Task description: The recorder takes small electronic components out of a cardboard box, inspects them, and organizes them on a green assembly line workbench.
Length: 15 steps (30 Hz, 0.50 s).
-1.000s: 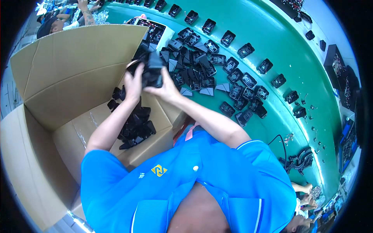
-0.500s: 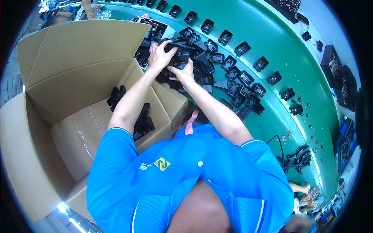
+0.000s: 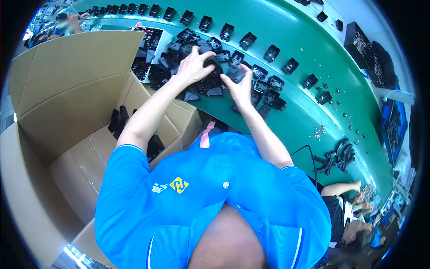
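Note:
My left hand [image 3: 193, 67] lies on a heap of black plastic parts [image 3: 179, 67] on the green conveyor belt [image 3: 286, 36], fingers curled over one part. My right hand [image 3: 239, 85] rests on the same heap just to the right, fingers spread over other black parts [image 3: 264, 87]. Whether either hand fully grips a part is hard to tell. A big open cardboard box [image 3: 58, 103] stands at my left, with a few black parts [image 3: 118, 121] on its bottom.
A row of single black parts [image 3: 248, 40] runs along the belt's far side. Small screws [image 3: 319, 131] and a black cable bundle [image 3: 336, 157] lie at the right. Another person [image 3: 345, 215] sits at the lower right. A small tray of parts [image 3: 145, 45] stands behind the box.
Both hands have moved from above the cardboard box, where they held black parts, forward onto the heap on the green belt. The view has tilted with them.

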Each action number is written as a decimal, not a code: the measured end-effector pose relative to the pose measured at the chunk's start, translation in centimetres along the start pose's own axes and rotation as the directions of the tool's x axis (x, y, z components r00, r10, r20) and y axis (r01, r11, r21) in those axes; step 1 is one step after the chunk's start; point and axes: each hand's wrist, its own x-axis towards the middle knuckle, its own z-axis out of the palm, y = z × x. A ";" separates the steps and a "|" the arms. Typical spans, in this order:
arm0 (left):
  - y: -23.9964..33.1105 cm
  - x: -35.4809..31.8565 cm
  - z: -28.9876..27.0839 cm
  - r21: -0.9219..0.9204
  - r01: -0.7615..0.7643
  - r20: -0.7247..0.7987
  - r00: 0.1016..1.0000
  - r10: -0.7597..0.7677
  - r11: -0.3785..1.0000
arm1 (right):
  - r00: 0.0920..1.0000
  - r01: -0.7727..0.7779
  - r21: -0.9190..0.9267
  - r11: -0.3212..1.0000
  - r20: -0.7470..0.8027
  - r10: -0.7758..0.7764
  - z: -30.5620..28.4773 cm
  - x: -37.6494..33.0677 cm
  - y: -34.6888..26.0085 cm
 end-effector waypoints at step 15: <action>7.8 1.1 7.1 0.234 0.019 0.013 1.000 -0.022 0.972 | 0.866 -0.182 0.196 0.963 -0.433 0.252 -20.4 -6.6 5.6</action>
